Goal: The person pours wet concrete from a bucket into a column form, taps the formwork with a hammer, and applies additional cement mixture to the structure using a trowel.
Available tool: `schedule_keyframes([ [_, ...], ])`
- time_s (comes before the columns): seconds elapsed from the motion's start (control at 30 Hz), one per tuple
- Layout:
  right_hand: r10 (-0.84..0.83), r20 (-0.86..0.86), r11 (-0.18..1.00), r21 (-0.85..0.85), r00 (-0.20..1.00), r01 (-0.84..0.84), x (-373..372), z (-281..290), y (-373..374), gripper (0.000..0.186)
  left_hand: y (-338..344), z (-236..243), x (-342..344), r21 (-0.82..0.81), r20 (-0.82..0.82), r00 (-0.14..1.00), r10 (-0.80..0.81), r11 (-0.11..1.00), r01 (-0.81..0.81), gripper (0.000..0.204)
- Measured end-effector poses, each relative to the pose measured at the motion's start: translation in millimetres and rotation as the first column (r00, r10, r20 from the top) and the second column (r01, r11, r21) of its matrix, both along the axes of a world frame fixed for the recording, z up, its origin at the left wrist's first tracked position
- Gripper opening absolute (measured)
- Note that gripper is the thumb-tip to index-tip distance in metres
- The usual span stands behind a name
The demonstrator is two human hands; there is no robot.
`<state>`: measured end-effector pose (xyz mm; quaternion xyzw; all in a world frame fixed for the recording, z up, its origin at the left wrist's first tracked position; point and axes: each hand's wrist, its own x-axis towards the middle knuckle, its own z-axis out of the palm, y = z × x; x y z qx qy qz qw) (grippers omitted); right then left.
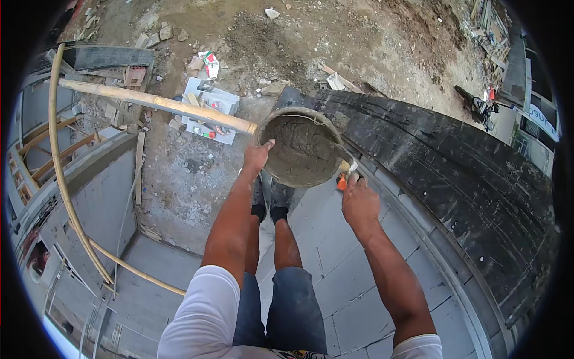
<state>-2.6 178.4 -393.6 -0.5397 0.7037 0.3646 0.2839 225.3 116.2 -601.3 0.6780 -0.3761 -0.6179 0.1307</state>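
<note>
The bucket [297, 110] of wet mortar [299, 143] is located ahead of the person, above the shoes [281, 194] in view, near the left end of the dark panel [430, 161] and the far end of the block wall [359, 257]; whatever supports its base is hidden. The left hand [257, 156] grips the left rim, thumb over the lip; its remaining fingers are largely hidden. The right hand [361, 200] is closed around the handle of a trowel-like tool [353, 166] at the right rim. Hazards: a one-sided hold on a heavy load may let the bucket tilt and spill toward the shoes; a wet lip could cause the thumb to slip; levering the tool against the rim may tip the bucket. Orientation: the bucket mouth faces upward, its round opening giving no long axis. The tool's long axis runs from the right hand away from the person and slightly leftward; its blade cannot be made out.
</note>
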Motion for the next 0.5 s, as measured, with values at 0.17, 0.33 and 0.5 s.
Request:
schedule_keyframes([
  [0.17,-0.083,0.033,0.992,-0.090,0.996,0.086,8.1,-83.8,-16.9,0.028,5.2,1.9,-17.4,0.142,-0.116,0.984,0.139,0.982,-0.122,0.036],
  [0.33,-0.286,0.157,0.953,0.145,0.945,0.265,8.0,-90.0,41.3,0.032,33.3,39.2,-64.0,-0.135,0.267,0.963,0.023,0.991,0.013,0.048],
  [0.5,-0.209,0.136,0.973,-0.072,0.968,0.220,-1.2,0.0,26.1,0.032,25.0,123.0,-49.5,-0.347,0.272,0.962,-0.006,0.932,0.104,0.056],
])
